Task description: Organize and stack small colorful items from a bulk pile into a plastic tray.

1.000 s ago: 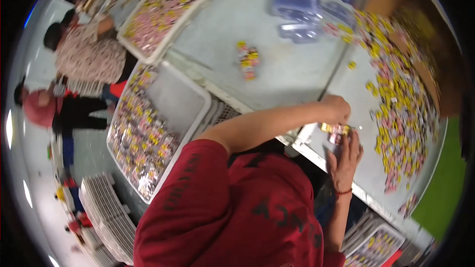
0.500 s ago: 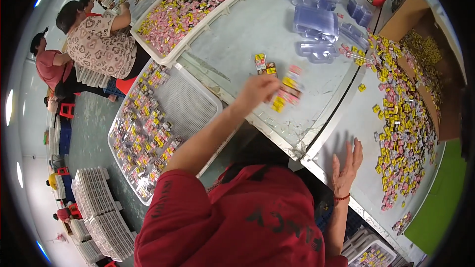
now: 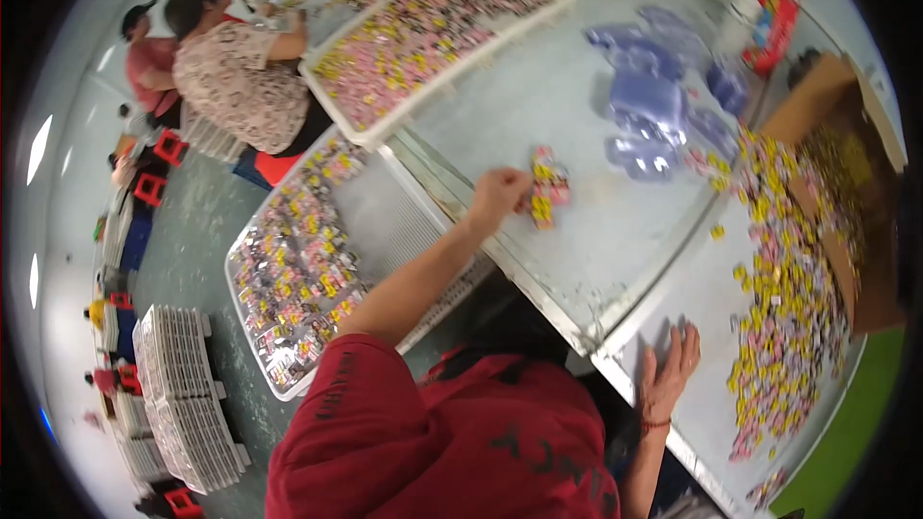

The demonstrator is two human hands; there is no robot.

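Note:
My left hand (image 3: pixel 501 198) is closed over the grey table, its fingertips pinching the left edge of a short cluster of small pink and yellow pieces (image 3: pixel 547 189). Blur hides whether clear plastic joins those pieces. On the right-hand table my right hand (image 3: pixel 670 373) rests near the front edge, fingers stretched out and holding nothing. Beyond it spreads a big heap of loose yellow, pink and dark pieces (image 3: pixel 784 308). Clear plastic blister shells (image 3: pixel 649 106) lie piled farther back.
An open cardboard box (image 3: pixel 880 259) lies at the right with more pieces inside. To the left stand a white tray of filled clear packs (image 3: pixel 423 312) and a white tray of loose pieces (image 3: pixel 567 2). Stacked white crates (image 3: pixel 187 394) stand on the floor. Other people sit at the far left.
The whole view has shifted, with the tables lower and farther right. The blurred cluster beside my left hand now looks upright and narrower. Dark pieces beyond that hand no longer show separately.

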